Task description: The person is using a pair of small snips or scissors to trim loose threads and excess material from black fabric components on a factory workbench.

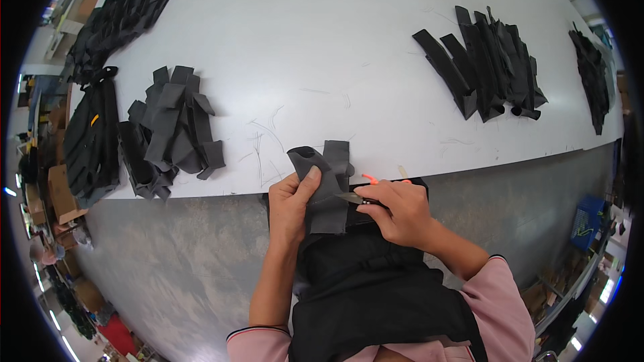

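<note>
My left hand [292, 202] pinches a dark grey fabric strip [329, 211], thumb on top, at the near edge of the table. The strip is folded, with one curled end and one flat end over the white tabletop. In my right hand [401, 209] is a small pair of thread snips [351, 197], its pointed metal blades touching or just over the strip's right edge. My fingers cover most of its handle. A short bright orange piece [369, 179] shows above that hand; whether it belongs to the snips I cannot tell.
On the white table [302, 40], a loose pile of grey strips [178, 121] lies left, beside black bundled fabric [94, 137]. Farther back is another dark pile [127, 20]. Black strips [493, 60] lie right, with a dark bundle [592, 80] at the far right edge.
</note>
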Tool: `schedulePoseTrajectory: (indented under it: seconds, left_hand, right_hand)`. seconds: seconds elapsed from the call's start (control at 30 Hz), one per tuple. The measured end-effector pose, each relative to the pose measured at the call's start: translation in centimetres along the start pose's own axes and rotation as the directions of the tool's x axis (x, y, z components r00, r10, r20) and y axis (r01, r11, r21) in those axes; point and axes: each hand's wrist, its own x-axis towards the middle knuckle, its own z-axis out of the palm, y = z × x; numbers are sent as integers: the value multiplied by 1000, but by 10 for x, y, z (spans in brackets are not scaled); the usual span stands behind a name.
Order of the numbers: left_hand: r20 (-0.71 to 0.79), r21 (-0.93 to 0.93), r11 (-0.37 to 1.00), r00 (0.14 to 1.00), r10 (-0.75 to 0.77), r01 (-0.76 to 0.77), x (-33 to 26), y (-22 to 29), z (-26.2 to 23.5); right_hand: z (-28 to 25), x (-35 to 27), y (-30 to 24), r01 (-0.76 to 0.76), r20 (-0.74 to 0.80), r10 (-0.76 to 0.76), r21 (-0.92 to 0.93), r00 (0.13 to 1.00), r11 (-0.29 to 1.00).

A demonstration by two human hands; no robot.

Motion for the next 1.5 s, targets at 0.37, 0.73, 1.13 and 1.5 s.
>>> schedulePoseTrajectory:
  seconds: [0.37, 0.73, 1.13, 1.5]
  left_hand:
    - [21, 52, 998, 1000, -21, 20, -3, 4, 4]
    - [33, 70, 997, 999, -24, 22, -6, 0, 6]
    - [11, 40, 999, 1000, -11, 10, -8, 2, 13]
    - [17, 14, 1000, 1000, -22, 22, -7, 5, 12]
  right_hand:
    - [-9, 16, -2, 295, 175, -268, -153, 947, 943]
    - [-8, 6, -7, -330, 263, 244, 365, 933, 870]
    - [-11, 7, -11, 140, 218, -113, -110, 969, 984]
    - [-9, 11, -11, 242, 267, -189, -183, 945, 953]
